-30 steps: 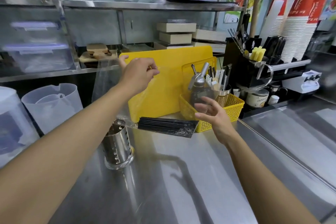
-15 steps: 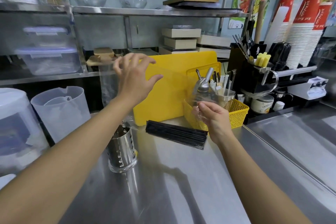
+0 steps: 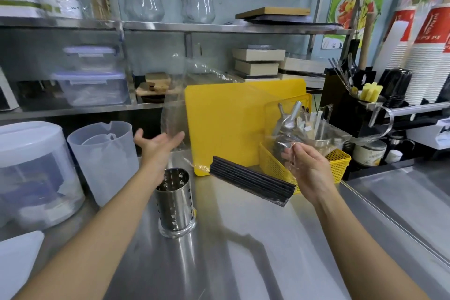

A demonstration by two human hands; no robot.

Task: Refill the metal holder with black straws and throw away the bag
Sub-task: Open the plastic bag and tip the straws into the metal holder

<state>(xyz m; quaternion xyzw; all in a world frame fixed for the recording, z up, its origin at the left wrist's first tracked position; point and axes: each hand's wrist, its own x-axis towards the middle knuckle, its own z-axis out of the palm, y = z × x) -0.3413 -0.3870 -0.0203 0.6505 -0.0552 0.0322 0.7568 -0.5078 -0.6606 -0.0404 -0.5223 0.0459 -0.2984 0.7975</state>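
Ok so since half a second ago the left hand (image 3: 158, 145) has dropped from up in front of the yellow cutting board (image 3: 231, 119) down low next to the clear measuring jug (image 3: 104, 158). It's palm up now, fingers spread apart and holding nothing. It looks like it just let go of the bag.

The perforated metal holder (image 3: 174, 200) stands upright on the steel surface (image 3: 243, 251) just below that wrist. I can't see any straws sticking out of it. The black straws (image 3: 250, 182) are lying as one flat bundle on the surface, between the holder and the yellow basket (image 3: 338, 163). There's a bit of shiny film at their near end, and I can't tell if that's still wrapped on.

The clear bag (image 3: 316, 129) is up in the air, stretched across the cutting board, and the right hand (image 3: 309, 168) has its fingers pinched on one edge.

My read: the bag's basically off, so what's left is loading the holder and binning the bag.

Writing-wise, the red-banded paper cups (image 3: 423, 61) have white script and the little tin (image 3: 369, 154) has a label, but both are too blurry to read.
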